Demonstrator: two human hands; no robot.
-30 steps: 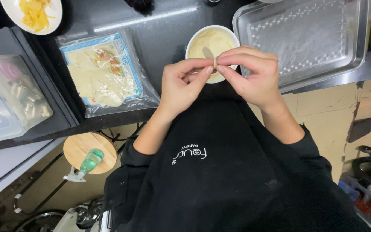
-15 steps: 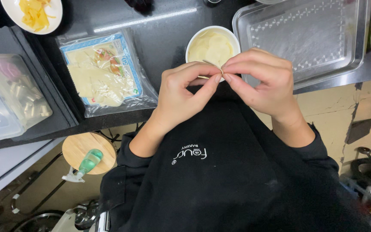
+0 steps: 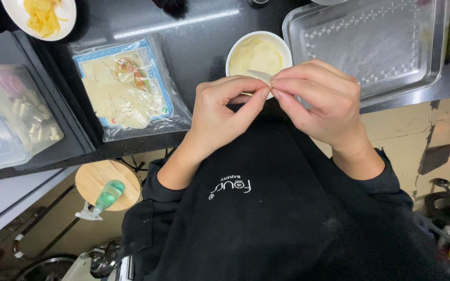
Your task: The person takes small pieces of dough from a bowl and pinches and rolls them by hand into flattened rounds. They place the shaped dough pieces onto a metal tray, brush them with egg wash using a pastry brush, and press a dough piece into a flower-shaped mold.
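Far left edge of the dark bench [image 3: 194, 47]: clear plastic box [image 3: 6, 117] on a grey tray. Top left corner: white plate [image 3: 40, 15] with yellow strips. Next right, near the front edge: opened clear packet of round dough wrappers [image 3: 123, 88], lying flat. Below the bench edge, a round wooden stool [image 3: 100, 179] with a green spray bottle [image 3: 105, 198] lying on it. Centre: left hand [image 3: 220, 112], thumb and forefinger together, pinching one small pale wrapper [image 3: 260, 77]. Wrapper is held in the air over the front edge of the bench, just in front of a white bowl [image 3: 259, 52] of stacked wrappers. Right hand [image 3: 321, 104] fingers clamped on the same wrapper from the other side, fingertips touching the left's. Right: empty-looking steel tray [image 3: 371, 41] at the bench's right end, just beside the bowl. Black apron [image 3: 266, 208] below the hands.
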